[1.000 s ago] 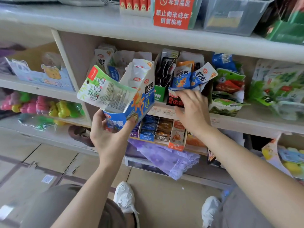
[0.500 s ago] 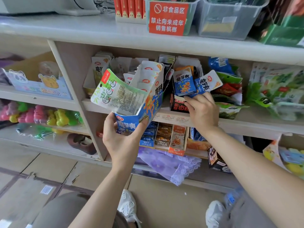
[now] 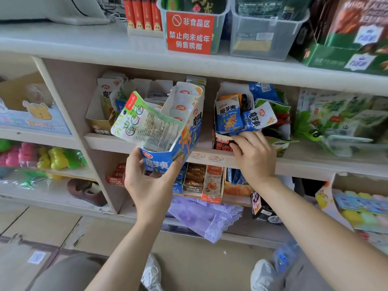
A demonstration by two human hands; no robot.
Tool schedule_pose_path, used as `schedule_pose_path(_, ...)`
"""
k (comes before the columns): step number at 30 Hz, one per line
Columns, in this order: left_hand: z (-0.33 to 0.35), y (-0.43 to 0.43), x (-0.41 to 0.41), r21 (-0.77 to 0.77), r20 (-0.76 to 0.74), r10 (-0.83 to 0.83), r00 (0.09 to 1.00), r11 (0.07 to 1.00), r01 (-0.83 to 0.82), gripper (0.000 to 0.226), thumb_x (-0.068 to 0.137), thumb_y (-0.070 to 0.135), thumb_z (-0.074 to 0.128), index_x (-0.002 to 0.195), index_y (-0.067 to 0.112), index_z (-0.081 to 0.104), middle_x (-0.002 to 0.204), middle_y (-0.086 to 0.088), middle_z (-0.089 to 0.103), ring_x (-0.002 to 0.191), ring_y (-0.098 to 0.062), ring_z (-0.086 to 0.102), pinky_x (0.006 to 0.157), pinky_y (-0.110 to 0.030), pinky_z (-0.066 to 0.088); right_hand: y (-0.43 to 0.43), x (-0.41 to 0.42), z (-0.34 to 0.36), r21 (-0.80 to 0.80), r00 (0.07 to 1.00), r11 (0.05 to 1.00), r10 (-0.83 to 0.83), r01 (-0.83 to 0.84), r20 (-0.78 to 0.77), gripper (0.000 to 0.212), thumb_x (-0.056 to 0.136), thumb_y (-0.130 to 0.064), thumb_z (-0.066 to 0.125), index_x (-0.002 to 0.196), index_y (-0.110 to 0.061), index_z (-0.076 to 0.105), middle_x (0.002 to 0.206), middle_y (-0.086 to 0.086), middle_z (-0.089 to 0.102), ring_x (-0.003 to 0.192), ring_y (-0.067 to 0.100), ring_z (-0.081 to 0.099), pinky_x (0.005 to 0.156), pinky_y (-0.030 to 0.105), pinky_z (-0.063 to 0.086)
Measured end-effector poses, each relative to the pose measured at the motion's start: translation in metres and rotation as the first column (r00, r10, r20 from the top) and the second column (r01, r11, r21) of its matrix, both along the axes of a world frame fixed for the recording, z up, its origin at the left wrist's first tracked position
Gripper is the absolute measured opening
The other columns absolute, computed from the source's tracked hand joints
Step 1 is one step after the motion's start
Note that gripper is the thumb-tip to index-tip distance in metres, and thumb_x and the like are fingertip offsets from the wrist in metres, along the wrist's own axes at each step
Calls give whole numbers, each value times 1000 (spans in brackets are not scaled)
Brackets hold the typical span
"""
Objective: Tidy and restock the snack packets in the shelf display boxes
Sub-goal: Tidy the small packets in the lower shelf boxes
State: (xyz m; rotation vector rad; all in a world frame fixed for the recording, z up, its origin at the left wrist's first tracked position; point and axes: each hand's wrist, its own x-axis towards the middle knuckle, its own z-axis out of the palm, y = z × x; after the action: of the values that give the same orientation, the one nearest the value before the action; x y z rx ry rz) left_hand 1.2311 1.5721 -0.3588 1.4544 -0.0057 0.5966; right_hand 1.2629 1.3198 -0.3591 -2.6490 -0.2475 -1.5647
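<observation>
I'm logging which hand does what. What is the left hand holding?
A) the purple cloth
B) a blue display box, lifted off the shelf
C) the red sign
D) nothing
B: the left hand grips the base of the blue display box, tilted in front of the shelf, while the right hand holds blue packets.

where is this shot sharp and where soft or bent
Head view: red sign, the blue display box in the left grip and the blue packets in the right grip are sharp; head view: green packets far right and toys far left smear; head view: shelf divider leans, light soft.
</observation>
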Motion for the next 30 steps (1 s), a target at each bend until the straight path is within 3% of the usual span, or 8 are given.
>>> schedule_pose_path(3, -1, 1, 4, 1, 13, 16, 1000, 1000, -16, 50, 69, 29, 92, 109, 19, 65, 108, -8, 72, 99, -31, 72, 84, -56, 58, 8, -10, 7, -48, 992, 994, 103, -99, 75, 8, 90, -10, 73, 97, -6, 77, 96, 7, 71, 90, 28, 62, 75, 38, 54)
schedule_pose_path(5, 0, 1, 5, -3, 14, 23, 1000, 1000, -23, 49, 69, 28, 92, 109, 19, 65, 108, -8, 72, 99, -31, 72, 83, -56, 58, 15, -6, 17, -141, 990, 980, 137, -142, -41, 20, 87, -13, 76, 106, -9, 75, 112, 8, 70, 105, 32, 59, 88, 44, 49)
schedule_pose_path(8, 2, -1, 7, -18, 9, 19, 1000, 1000, -19, 49, 69, 27, 92, 110, 18, 65, 109, -8, 72, 99, -30, 72, 83, -55, 59, 19, 13, 34, -319, 920, 946, -67, -64, -386, 48, 86, -31, 72, 133, -24, 63, 152, 7, 46, 140, 36, 34, 108, 56, 29)
schedule_pose_path(12, 7, -6, 7, -8, 5, 8, 1000, 1000, -8, 50, 70, 24, 92, 111, 14, 66, 109, -7, 72, 98, -27, 71, 84, -48, 60, 14, 27, 49, -448, 803, 894, -256, -14, -538, 48, 97, -35, 57, 144, -35, 48, 165, 2, 24, 148, 36, 23, 110, 59, 24)
schedule_pose_path(17, 12, -24, 7, 6, -4, -29, 1000, 1000, 29, 47, 71, 20, 93, 110, 15, 66, 108, -10, 72, 95, -27, 71, 82, -48, 60, 0, 23, 60, -393, 738, 914, -333, 100, -587, 45, 99, -29, 55, 143, -34, 45, 165, 1, 21, 143, 36, 26, 103, 59, 34)
schedule_pose_path(22, 14, -50, 10, 91, -29, -62, 998, 994, 64, 46, 71, 33, 91, 104, 21, 63, 103, -4, 71, 93, -28, 69, 79, -51, 57, -23, 12, 60, -358, 714, 921, -355, 155, -603, 44, 99, -26, 55, 142, -33, 47, 165, -1, 21, 139, 37, 28, 102, 58, 36)
schedule_pose_path(26, 11, -78, 21, 174, -55, -36, 998, 984, 45, 62, 67, 49, 86, 116, 19, 62, 108, 2, 66, 101, -20, 63, 88, -49, 53, -36, 5, 59, -313, 725, 939, -312, 140, -614, 46, 99, -29, 55, 143, -37, 45, 165, -2, 21, 142, 37, 25, 104, 59, 33)
schedule_pose_path(30, 7, -101, 38, 212, -80, 31, 996, 977, -13, 77, 70, 47, 88, 132, 14, 56, 116, 3, 60, 108, -16, 57, 98, -43, 49, -37, -3, 49, -186, 770, 980, -168, 65, -616, 55, 95, -28, 62, 146, -37, 46, 166, 0, 21, 148, 34, 22, 113, 57, 28)
